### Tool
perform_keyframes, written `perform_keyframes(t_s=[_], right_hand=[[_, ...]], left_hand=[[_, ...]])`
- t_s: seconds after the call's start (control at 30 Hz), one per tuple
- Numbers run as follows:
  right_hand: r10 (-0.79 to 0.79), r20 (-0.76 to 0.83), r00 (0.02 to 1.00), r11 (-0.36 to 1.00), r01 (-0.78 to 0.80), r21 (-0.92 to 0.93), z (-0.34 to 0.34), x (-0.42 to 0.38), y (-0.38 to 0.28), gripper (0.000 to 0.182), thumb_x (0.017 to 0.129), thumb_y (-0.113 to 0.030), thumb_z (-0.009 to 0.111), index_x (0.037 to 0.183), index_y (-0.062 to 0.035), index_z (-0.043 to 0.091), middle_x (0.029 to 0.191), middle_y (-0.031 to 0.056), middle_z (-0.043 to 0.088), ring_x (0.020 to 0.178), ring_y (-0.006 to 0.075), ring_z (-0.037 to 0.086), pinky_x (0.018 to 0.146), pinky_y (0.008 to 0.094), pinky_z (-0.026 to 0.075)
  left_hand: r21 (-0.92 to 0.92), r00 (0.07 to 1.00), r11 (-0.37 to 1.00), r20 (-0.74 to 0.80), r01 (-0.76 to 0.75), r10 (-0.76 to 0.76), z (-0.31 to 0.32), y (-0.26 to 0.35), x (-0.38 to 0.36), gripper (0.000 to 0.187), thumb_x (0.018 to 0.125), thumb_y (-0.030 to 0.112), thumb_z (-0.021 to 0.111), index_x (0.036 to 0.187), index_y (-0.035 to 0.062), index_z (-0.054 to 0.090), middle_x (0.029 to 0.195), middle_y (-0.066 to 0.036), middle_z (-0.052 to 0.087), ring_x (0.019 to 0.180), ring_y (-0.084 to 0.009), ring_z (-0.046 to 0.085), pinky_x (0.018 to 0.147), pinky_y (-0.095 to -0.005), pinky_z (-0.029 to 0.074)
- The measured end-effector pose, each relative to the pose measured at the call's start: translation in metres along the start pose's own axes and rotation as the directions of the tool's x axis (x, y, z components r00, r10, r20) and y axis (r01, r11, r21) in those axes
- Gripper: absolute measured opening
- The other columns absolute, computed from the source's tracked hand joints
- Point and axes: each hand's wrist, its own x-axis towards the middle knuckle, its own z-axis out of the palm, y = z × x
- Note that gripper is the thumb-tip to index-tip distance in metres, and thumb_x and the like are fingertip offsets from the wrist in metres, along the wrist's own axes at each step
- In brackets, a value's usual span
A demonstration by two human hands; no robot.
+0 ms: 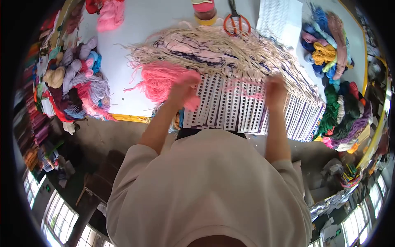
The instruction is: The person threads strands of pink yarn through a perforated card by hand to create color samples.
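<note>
A bundle of bright pink yarn lies at the left end of a row of white cards with punched holes. My left hand, blurred by motion, is closed on pink yarn beside that bundle, and some hangs below the fingers. Over the cards on the right, my right hand is also blurred, its fingers curled together. Loose pink strands stretch across the cards up to it. Behind the cards spreads a thick mass of cream, pale pink and dark purple threads, their ends running onto the cards.
Orange-handled scissors, a thread cone and a printed sheet lie at the back of the white table. Coloured yarn skeins pile up on the left and the right. Another heap sits by the right edge.
</note>
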Motion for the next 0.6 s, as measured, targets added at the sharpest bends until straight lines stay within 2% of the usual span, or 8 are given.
perform_keyframes(t_s=[0.07,0.13,0.2,0.27,0.3,0.33,0.37,0.6], right_hand=[[0.476,-0.242,0.846,0.702,-0.199,0.684,-0.095,0.036,0.079,0.013,0.088,-0.013,0.049,0.087,-0.0041,0.058,0.081,0.0069,0.059,0.071,0.0190,0.061,0.064,0.0289,0.051],[0.348,-0.749,0.564,0.936,-0.157,0.316,-0.121,0.045,0.001,0.019,0.092,-0.018,0.042,0.083,-0.0052,0.055,0.074,0.0036,0.053,0.057,0.0129,0.053,0.058,0.0249,0.051],[0.206,-0.459,0.864,0.919,-0.009,0.395,-0.101,0.054,0.064,0.022,0.094,-0.016,0.037,0.085,-0.0052,0.054,0.074,0.0037,0.053,0.061,0.0135,0.052,0.062,0.0236,0.050],[-0.131,0.082,0.988,0.984,0.140,-0.110,-0.017,0.045,0.068,0.026,0.092,-0.018,0.041,0.102,-0.0045,0.060,0.077,-0.0007,0.055,0.062,0.0071,0.048,0.054,0.0225,0.039],[0.237,0.298,0.925,0.970,-0.208,-0.126,0.035,0.019,0.015,0.028,0.095,-0.022,0.040,0.097,-0.0020,0.059,0.088,0.0094,0.063,0.080,0.0195,0.062,0.068,0.0357,0.047],[-0.215,0.439,0.873,0.976,0.201,0.078,0.080,0.008,0.008,0.023,0.092,-0.022,0.048,0.104,-0.0061,0.059,0.076,0.0060,0.061,0.060,0.0135,0.053,0.054,0.0300,0.042],[0.163,0.582,0.796,0.957,0.016,-0.291,0.103,0.000,-0.034,0.019,0.092,-0.023,0.051,0.100,-0.0077,0.059,0.071,0.0098,0.061,0.060,0.0215,0.059,0.056,0.0334,0.045],[0.055,0.684,0.728,0.950,0.171,-0.259,0.167,-0.019,-0.015,0.016,0.088,-0.026,0.056,0.097,-0.0130,0.055,0.078,0.0125,0.065,0.072,0.0328,0.063,0.065,0.0425,0.048]], left_hand=[[-0.429,0.993,0.903,-0.111,-0.016,-0.036,-0.068,0.010,0.005,0.024,0.088,0.016,0.053,0.108,0.0056,0.059,0.092,-0.004,0.062,0.053,-0.0025,0.041,0.045,-0.0152,0.034],[-0.589,0.994,0.806,-0.111,-0.068,0.002,-0.108,0.029,0.007,0.028,0.090,0.018,0.049,0.114,0.0032,0.056,0.095,-0.003,0.063,0.047,-0.0016,0.033,0.043,-0.0139,0.030],[-0.409,0.975,0.911,-0.179,0.051,-0.134,-0.081,0.030,0.017,0.027,0.091,0.020,0.050,0.110,0.0036,0.059,0.084,-0.003,0.064,0.047,-0.0033,0.037,0.042,-0.0160,0.032],[0.620,0.971,0.748,0.167,-0.237,0.169,-0.048,0.012,0.033,0.019,0.086,0.015,0.053,0.095,0.0025,0.064,0.084,-0.008,0.067,0.052,-0.0075,0.049,0.041,-0.0222,0.037],[0.553,0.996,0.830,-0.008,0.077,-0.087,-0.012,0.031,0.030,0.019,0.084,0.017,0.057,0.092,0.0024,0.065,0.076,-0.007,0.065,0.050,-0.0085,0.050,0.040,-0.0233,0.037],[0.427,0.923,0.819,-0.153,0.383,-0.352,0.018,0.051,0.026,0.020,0.081,0.020,0.060,0.089,0.0023,0.066,0.069,-0.006,0.064,0.048,-0.0096,0.051,0.040,-0.0244,0.038],[0.428,0.923,0.818,-0.154,0.384,-0.352,0.026,0.039,0.033,0.020,0.081,0.020,0.060,0.089,0.0023,0.066,0.069,-0.006,0.064,0.048,-0.0096,0.051,0.040,-0.0244,0.038],[0.120,0.983,0.976,-0.006,0.183,-0.184,0.026,0.010,0.039,0.017,0.079,0.018,0.067,0.072,0.0047,0.058,0.056,-0.001,0.053,0.041,-0.0099,0.047,0.035,-0.0241,0.035]])
